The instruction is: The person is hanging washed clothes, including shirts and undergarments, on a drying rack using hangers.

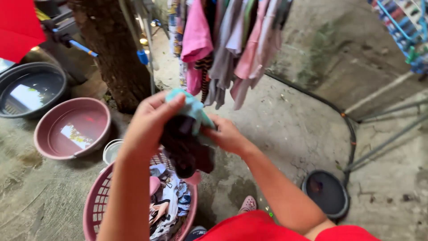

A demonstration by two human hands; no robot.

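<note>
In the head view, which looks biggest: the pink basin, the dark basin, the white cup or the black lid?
1. Pink basin and dark basin look alike; the dark one is cut off and farther away, so unranked.
2. Black lid.
3. White cup, partly hidden.

Dark maroon-and-teal garment (187,140), bunched, held above basket.

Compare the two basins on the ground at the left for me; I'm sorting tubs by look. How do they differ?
The pink basin is mauve-pink, while the dark basin is grey-black. The pink basin lies wholly in view, nearer the laundry basket; the dark basin sits farther back and is cut off by the picture's left edge. Both are round, stand upright on the concrete and hold water that mirrors the sky.
</note>
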